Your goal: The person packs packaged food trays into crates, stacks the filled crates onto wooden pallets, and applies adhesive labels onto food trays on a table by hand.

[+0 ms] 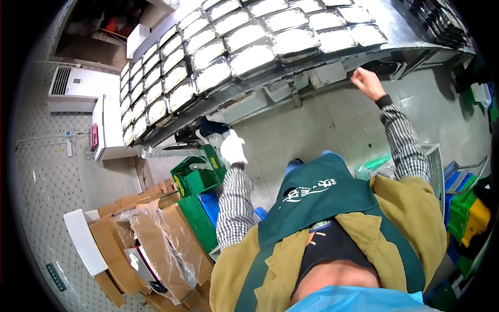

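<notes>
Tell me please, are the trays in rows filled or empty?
Filled. The trays in rows on the table show white contents within dark rims; glare hides what these contents are.

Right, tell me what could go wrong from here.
The front trays sit along the edge of the table, so a bump might knock one off. The open green crate appears close to the left hand, so a swinging arm could catch it. The clear plastic on the cardboard boxes might slide off.

Food-packing workroom, filled trays (299, 52), plastic crates (199, 223)
</notes>
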A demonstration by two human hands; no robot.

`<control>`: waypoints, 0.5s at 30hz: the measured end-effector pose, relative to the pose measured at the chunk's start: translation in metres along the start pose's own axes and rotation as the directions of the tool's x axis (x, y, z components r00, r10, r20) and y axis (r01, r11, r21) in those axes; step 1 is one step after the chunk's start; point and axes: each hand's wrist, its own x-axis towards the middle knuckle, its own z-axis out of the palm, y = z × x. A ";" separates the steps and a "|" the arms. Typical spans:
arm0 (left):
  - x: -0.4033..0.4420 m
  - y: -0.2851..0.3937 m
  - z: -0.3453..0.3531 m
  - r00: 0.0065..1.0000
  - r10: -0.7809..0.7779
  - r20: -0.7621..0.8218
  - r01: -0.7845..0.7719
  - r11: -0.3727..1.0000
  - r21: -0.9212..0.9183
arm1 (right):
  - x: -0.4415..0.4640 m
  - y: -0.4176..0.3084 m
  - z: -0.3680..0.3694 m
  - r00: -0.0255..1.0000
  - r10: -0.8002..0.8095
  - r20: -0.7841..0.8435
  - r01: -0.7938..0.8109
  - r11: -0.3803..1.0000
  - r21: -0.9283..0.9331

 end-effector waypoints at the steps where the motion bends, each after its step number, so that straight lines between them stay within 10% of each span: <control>1: 0.040 0.018 -0.016 0.995 -0.074 -0.067 0.069 0.995 -0.075 | 0.029 -0.007 0.012 0.986 0.070 -0.151 -0.076 0.996 -0.041; 2: 0.077 0.037 -0.031 0.972 -0.220 -0.079 0.173 0.904 -0.391 | 0.060 -0.007 0.021 0.974 0.016 -0.227 -0.047 0.991 -0.129; 5: 0.194 0.072 -0.042 0.985 -0.118 -0.128 0.106 0.990 -0.095 | 0.153 0.004 0.038 0.982 0.021 -0.186 -0.049 0.987 -0.152; 8: 0.292 0.063 0.040 0.883 0.338 -0.325 -0.209 0.904 0.372 | 0.237 0.028 0.071 0.968 0.082 -0.239 -0.111 0.987 -0.113; 12: 0.308 0.161 -0.076 0.963 -0.270 0.008 0.242 0.850 -0.469 | 0.308 0.045 0.106 0.940 0.333 -0.071 -0.335 0.942 -0.012; 13: 0.305 0.173 -0.083 0.961 -0.217 -0.173 0.128 0.899 -0.418 | 0.307 0.036 0.119 0.926 0.350 -0.140 -0.362 0.930 -0.072; 15: 0.325 0.150 -0.025 0.979 -0.205 0.000 0.201 0.961 -0.189 | 0.303 0.027 0.129 0.905 0.353 -0.236 -0.380 0.922 -0.075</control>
